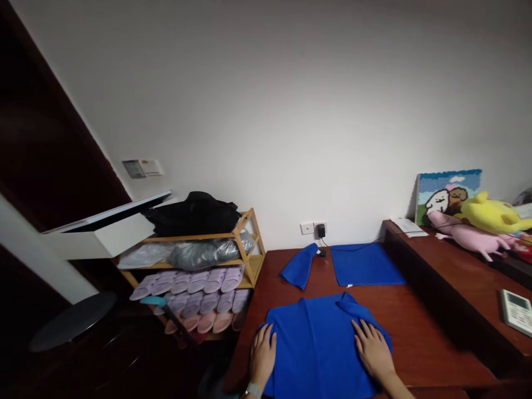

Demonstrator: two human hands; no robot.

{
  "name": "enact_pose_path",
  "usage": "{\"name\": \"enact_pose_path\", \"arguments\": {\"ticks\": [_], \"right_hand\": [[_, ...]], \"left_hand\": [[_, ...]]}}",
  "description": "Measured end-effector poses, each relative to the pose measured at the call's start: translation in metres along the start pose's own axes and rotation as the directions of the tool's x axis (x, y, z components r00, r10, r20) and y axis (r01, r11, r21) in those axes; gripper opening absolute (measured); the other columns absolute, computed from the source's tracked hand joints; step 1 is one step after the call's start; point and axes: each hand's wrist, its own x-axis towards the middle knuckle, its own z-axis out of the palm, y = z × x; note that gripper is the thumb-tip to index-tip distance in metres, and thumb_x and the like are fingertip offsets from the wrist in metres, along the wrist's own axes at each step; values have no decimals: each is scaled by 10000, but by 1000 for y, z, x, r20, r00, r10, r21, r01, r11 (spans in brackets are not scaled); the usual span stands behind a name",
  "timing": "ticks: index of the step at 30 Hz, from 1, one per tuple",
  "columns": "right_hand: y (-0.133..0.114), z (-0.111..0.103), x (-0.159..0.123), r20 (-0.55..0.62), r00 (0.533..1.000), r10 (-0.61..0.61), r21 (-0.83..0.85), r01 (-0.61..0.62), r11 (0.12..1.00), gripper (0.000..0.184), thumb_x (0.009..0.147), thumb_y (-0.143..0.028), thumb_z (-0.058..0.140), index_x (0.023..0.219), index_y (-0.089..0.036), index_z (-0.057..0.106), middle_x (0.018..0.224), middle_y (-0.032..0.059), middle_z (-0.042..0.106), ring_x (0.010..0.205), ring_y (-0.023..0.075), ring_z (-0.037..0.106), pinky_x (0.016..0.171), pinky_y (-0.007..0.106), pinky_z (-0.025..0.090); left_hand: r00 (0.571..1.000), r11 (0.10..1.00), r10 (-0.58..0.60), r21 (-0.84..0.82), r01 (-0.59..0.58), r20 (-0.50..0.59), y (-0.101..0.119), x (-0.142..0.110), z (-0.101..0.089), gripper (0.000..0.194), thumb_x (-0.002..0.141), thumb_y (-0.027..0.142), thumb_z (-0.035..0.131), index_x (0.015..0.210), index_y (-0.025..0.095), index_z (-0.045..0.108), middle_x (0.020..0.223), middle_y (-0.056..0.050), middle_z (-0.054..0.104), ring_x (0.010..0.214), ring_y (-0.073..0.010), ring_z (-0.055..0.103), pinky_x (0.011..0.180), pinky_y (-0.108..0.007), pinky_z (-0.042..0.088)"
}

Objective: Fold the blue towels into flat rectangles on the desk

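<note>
Lower centre: left hand [262, 354] and right hand [374, 352], fingers loosely open, rest on blue cloth [322, 346], mostly spread, upper-right corner crumpled.

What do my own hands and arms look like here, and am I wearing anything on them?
Your left hand and right hand are ungloved, with no rings visible on the fingers. A pale grey wristband circles the left wrist; whether it is a watch, I can't tell. The right wrist is bare, and no sleeves show.
</note>
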Motion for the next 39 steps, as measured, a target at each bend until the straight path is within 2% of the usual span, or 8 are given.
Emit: {"name": "enact_pose_path", "arguments": {"ticks": [5, 8, 12, 20, 25, 29, 32, 39], "right_hand": [[51, -26, -27, -21, 979, 202, -250, -201, 947, 486, 981, -381, 360, 1363, -249, 631, 1343, 156, 654, 1147, 363, 635, 910, 537, 503], [79, -51, -14, -20, 954, 300, -292, -293, 911, 453, 989, -358, 341, 1232, -176, 677, 1214, 197, 673, 1076, 356, 648, 853, 512, 518], [107, -67, 20, -13, 949, 314, -188, -311, 932, 487, 984, -380, 380, 1390, -180, 560, 1386, 191, 586, 1212, 335, 600, 903, 466, 513], [147, -51, 56, 106, 957, 268, 43, -274, 961, 394, 944, -389, 470, 1258, -227, 645, 1294, 131, 665, 1179, 265, 645, 929, 368, 504], [169, -68, 77, 169, 916, 364, 107, -384, 917, 465, 1038, -487, 262, 1166, -212, 614, 1058, 129, 734, 905, 240, 723, 764, 335, 519], [161, -82, 95, -132, 932, 337, -26, -343, 939, 473, 1029, -436, 266, 1259, -157, 570, 1209, 191, 671, 1041, 293, 676, 858, 396, 510], [143, -64, 89, -268, 928, 257, -162, -307, 938, 497, 991, -393, 308, 1324, -144, 581, 1398, 214, 574, 1188, 337, 606, 975, 467, 483], [144, 10, 36, -35, 978, 208, -167, -211, 963, 669, 920, -586, 303, 1514, -336, 485, 1612, 8, 429, 1500, 346, 337, 1199, 572, 280]], "left_hand": [[992, 995, -6, 100, -6, 123, 13, 7, 2, 566, 1046, 358, 226, 1550, 183, 417, 1591, -110, 470, 1493, -244, 389, 1224, -532, 296], [968, 991, -2, 128, -31, 249, 13, 31, -6, 572, 1052, 380, 236, 1570, 189, 385, 1625, -112, 406, 1520, -237, 337, 1240, -521, 257], [908, 984, 11, 154, -84, 420, 9, 67, -13, 559, 1057, 352, 195, 1553, 234, 426, 1651, -79, 345, 1542, -220, 271, 1247, -508, 232], [953, 970, 53, 211, -121, 298, -9, 77, 5, 548, 1054, 440, 276, 1560, 276, 408, 1664, -45, 327, 1541, -204, 278, 1254, -463, 237], [949, 949, 129, 243, -203, 288, -20, 85, 2, 523, 1052, 468, 308, 1550, 343, 410, 1645, -12, 376, 1527, -208, 319, 1251, -477, 232], [918, 932, 206, 217, -289, 338, -30, 98, -6, 508, 1044, 478, 349, 1541, 390, 407, 1634, 17, 400, 1515, -207, 345, 1243, -452, 258], [927, 938, 195, 215, -272, 322, -34, 103, -5, 528, 1044, 471, 343, 1557, 357, 385, 1638, -3, 395, 1518, -212, 339, 1242, -458, 263], [951, 955, 208, 161, -248, 227, -18, 100, 9, 534, 1060, 465, 312, 1569, 321, 377, 1649, -21, 379, 1525, -207, 324, 1248, -454, 270]]}}
